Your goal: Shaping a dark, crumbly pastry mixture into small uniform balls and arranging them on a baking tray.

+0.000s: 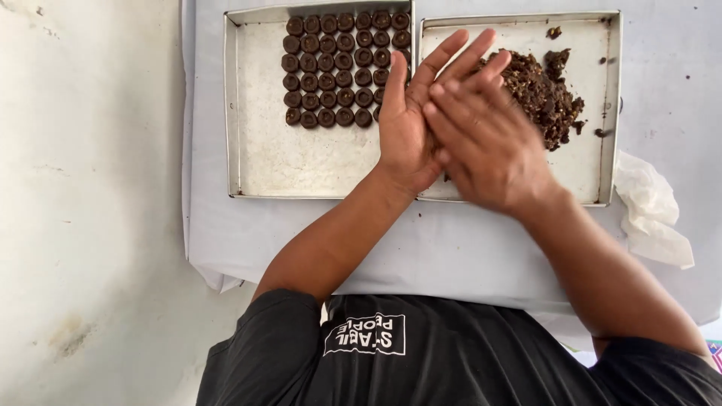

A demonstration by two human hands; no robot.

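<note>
A desk (466, 248) under a pale cloth carries two metal trays side by side, edges touching. The left tray (301, 162) holds rows of small dark round pieces (342, 64) packed in its upper right part; the rest of its floor is bare and dusted white. A few dark crumbs (554, 32) lie near the far rim of the right tray (611, 105). A crumpled white cloth (650, 210) lies just beside that tray's near right corner. A pale floor (83, 203) lies left of the desk.
</note>
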